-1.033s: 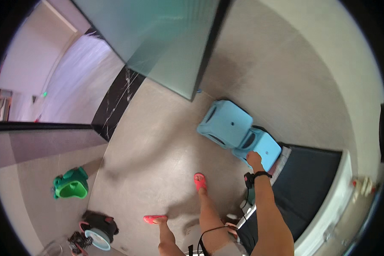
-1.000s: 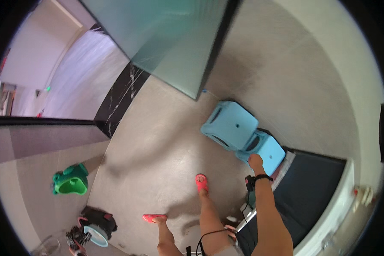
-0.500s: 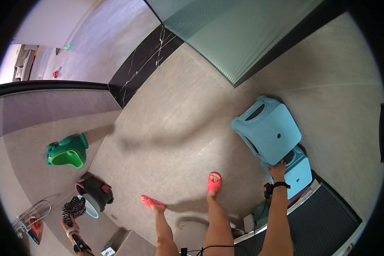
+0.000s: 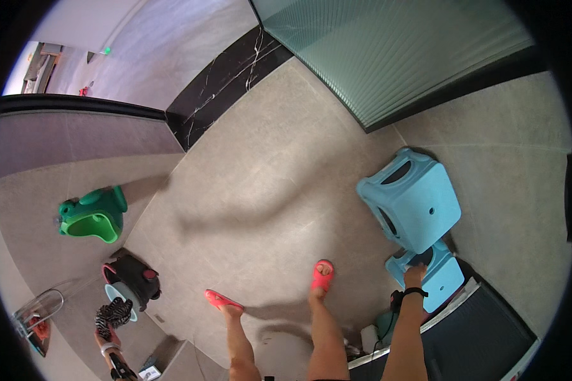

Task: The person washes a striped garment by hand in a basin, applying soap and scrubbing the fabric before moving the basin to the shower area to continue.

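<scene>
My left hand (image 4: 104,338) grips a bunched black-and-white striped cloth (image 4: 113,316). The cloth hangs at the mouth of a pale blue round basin (image 4: 132,311), which leans against a dark container with pink parts (image 4: 136,278). On the right side, my right hand (image 4: 415,275) is closed at the handle opening of the smaller light blue plastic stool (image 4: 443,293); its fingertips are partly hidden. A larger light blue stool (image 4: 419,206) stands just beyond, close against the smaller one.
A green frog-shaped child's urinal (image 4: 94,216) is mounted on the left wall. A wire shelf (image 4: 44,311) hangs below it. Ribbed glass (image 4: 388,57) rises at the far right, beside a black marble threshold (image 4: 225,89). A dark ribbed panel (image 4: 483,336) lies near right. My feet wear red slippers (image 4: 323,274).
The view has shifted slightly. My right hand and the smaller stool have moved a little nearer to me, and the smaller stool shows less overlap with the larger one. My left hand still holds the cloth.
</scene>
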### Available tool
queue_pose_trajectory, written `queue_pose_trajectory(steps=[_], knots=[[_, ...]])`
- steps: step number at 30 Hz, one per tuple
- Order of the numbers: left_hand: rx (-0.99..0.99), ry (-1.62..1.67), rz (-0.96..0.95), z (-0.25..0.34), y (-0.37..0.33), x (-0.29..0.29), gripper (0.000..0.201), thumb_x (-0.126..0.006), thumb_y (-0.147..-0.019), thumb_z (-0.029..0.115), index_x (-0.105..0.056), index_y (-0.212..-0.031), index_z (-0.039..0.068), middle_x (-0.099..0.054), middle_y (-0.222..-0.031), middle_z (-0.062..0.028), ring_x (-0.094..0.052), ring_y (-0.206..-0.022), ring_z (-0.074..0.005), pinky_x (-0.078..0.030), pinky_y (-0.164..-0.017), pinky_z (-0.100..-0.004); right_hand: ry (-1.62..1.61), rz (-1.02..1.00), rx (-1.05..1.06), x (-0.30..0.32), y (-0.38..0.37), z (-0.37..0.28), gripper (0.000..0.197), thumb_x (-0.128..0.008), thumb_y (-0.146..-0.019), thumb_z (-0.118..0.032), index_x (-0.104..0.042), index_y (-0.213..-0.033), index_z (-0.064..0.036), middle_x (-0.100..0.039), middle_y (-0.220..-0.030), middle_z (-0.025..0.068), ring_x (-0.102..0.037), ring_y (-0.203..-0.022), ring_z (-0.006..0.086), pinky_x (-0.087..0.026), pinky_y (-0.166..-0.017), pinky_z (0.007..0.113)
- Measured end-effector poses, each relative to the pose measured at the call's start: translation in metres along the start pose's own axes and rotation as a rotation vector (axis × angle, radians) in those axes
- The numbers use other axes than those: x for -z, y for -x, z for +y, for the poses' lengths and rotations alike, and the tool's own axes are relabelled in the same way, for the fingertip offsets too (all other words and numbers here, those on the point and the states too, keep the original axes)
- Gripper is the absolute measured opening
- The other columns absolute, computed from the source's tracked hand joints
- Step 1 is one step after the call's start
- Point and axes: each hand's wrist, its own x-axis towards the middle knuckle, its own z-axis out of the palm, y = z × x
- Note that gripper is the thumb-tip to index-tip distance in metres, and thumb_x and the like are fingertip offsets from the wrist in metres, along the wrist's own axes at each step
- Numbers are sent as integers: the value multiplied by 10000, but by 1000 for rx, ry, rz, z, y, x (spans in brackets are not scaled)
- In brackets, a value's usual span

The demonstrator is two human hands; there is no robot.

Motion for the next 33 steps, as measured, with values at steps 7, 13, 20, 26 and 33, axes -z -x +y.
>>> queue_pose_trajectory(steps=[7,13,20,26,33], knots=[[125,114,359,54,23,-48,666,-332,-893,510,-128,-1381,107,-75,-1443,-19,-103,-1323,-174,-97,-1080,-336,-5,94,100,-10,82,-21,246,-468,-873,-210,-678,-980,-138,-618,-1101,43,-462,-1144,256,-336,-946,424],[-164,139,706,546,19,76,335,-518,-843,260,-535,-1078,22,-537,-1108,-97,-512,-1014,-234,-464,-866,-358,-143,318,296,-6,151,-32,257,-515,-843,-272,-687,-848,-81,-651,-942,109,-600,-912,283,-460,-790,413],[-195,193,705,578,34,138,265,-561,-830,231,-596,-1016,46,-625,-1008,-59,-592,-930,-214,-529,-802,-355,-126,535,417,34,224,-89,313,-474,-869,-295,-672,-772,-74,-653,-832,115,-626,-789,287,-480,-697,427],[-274,313,601,597,26,232,265,-572,-829,221,-593,-1022,41,-633,-1015,-55,-597,-926,-215,-484,-863,-359,-396,736,585,146,309,-198,374,-436,-866,-327,-633,-792,-19,-622,-840,208,-584,-824,386,-455,-741,478],[-234,418,668,609,15,303,256,-570,-831,252,-563,-1045,112,-623,-1012,-24,-602,-896,-180,-512,-789,-360,-76,602,813,261,429,-387,413,-404,-885,-377,-639,-875,-37,-614,-931,216,-555,-913,400,-436,-815,466]])
